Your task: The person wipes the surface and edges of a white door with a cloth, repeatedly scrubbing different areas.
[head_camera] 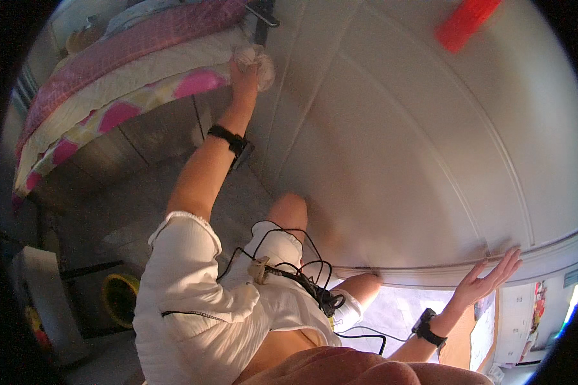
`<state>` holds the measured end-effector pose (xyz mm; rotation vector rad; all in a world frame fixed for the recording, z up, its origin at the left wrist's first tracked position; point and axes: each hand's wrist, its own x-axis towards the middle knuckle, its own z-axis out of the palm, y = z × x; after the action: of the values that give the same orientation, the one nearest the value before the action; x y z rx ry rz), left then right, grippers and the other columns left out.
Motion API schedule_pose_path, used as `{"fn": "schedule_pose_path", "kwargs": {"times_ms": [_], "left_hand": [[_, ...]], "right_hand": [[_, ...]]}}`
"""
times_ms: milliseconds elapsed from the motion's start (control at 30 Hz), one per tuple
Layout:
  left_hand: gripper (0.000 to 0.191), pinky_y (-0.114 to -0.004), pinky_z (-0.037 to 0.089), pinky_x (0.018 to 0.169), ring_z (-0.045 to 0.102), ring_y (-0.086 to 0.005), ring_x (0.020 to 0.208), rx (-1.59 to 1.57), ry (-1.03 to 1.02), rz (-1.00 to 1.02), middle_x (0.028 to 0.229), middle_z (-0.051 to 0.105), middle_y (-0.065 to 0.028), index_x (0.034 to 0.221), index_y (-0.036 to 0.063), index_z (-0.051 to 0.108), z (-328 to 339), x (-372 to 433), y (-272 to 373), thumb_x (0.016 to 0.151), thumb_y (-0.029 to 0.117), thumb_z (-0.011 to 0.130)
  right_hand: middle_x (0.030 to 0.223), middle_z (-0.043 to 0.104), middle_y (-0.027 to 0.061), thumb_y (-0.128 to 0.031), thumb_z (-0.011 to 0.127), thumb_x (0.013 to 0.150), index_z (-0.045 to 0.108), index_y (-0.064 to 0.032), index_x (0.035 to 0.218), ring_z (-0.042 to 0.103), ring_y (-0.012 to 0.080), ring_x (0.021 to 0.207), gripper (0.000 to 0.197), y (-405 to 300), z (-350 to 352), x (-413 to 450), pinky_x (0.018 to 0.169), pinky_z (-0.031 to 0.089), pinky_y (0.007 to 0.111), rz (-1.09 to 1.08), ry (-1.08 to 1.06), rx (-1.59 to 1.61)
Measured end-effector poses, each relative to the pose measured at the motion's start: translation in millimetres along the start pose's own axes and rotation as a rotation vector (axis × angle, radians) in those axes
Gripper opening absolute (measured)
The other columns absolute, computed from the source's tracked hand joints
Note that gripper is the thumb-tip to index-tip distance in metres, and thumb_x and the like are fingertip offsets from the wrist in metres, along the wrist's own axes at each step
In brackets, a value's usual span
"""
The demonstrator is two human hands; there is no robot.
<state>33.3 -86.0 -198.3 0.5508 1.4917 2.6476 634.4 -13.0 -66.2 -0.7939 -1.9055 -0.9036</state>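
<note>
My left hand (244,74) reaches to the far side, closed on a crumpled pale cloth or thin wrap (260,65). The wad is beside the bed's corner and close to a large pale door panel (390,144); whether it touches the panel is unclear. At the lower right, my right hand (491,276) is raised with fingers apart and nothing in it, near the panel's edge (443,276). Both wrists wear black straps with small devices, and black cables lie across my lap.
A bed with a patterned pink and white cover (139,57) stands at upper left. A yellow-rimmed round container (120,301) is on the grey floor at lower left. A red strip (467,24) shows at the top. White cabinets (515,317) stand beyond the opening.
</note>
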Motion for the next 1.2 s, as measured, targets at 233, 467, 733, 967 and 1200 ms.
{"fn": "schedule_pose_path", "kwargs": {"times_ms": [233,467,733,967,1200], "left_hand": [[0.047,-0.038,0.041,0.094,0.051,-0.0304,0.112,0.344,0.033,0.330,0.124,0.051,-0.0189,0.133,0.0003,0.043,-3,109,-24,0.090,0.013,0.055],[0.050,-0.039,0.041,0.098,0.048,-0.0323,0.119,0.542,-0.017,0.462,0.135,0.043,-0.0170,0.131,0.0045,0.045,23,70,-55,0.083,-0.007,0.054],[0.053,-0.044,0.031,0.107,0.036,-0.0384,0.129,0.552,-0.029,0.727,0.136,0.042,-0.0184,0.131,0.0060,0.044,55,14,-6,0.081,-0.001,0.061],[0.063,-0.043,0.028,0.111,0.032,-0.0371,0.133,0.533,-0.119,0.743,0.142,0.034,-0.0182,0.134,0.0073,0.042,86,-36,40,0.075,-0.010,0.056],[0.062,-0.047,0.028,0.109,0.033,-0.0393,0.129,0.513,-0.171,0.876,0.137,0.037,-0.0195,0.131,0.0058,0.043,103,-31,85,0.073,-0.013,0.054]], "right_hand": [[0.153,0.012,0.0272,-0.040,0.040,0.100,0.022,0.0000,0.148,0.015,0.0427,0.141,0.065,18,24,-24,0.114,0.018,0.050,0.108,0.010,-0.044],[0.153,0.011,0.0286,-0.042,0.034,0.101,0.019,0.0016,0.148,0.016,0.0459,0.140,0.066,18,34,-25,0.113,0.020,0.053,0.137,0.097,-0.142],[0.155,0.012,0.0238,-0.040,0.034,0.101,0.020,-0.0027,0.149,0.015,0.0426,0.142,0.063,16,42,-24,0.114,0.019,0.052,0.130,0.086,-0.196],[0.154,0.012,0.0246,-0.043,0.034,0.101,0.020,-0.0020,0.149,0.016,0.0424,0.142,0.064,8,28,-20,0.114,0.019,0.051,0.175,0.113,-0.151],[0.154,0.013,0.0258,-0.042,0.034,0.101,0.020,-0.0001,0.148,0.016,0.0429,0.141,0.065,1,23,-17,0.114,0.018,0.050,0.198,0.092,-0.169]]}}
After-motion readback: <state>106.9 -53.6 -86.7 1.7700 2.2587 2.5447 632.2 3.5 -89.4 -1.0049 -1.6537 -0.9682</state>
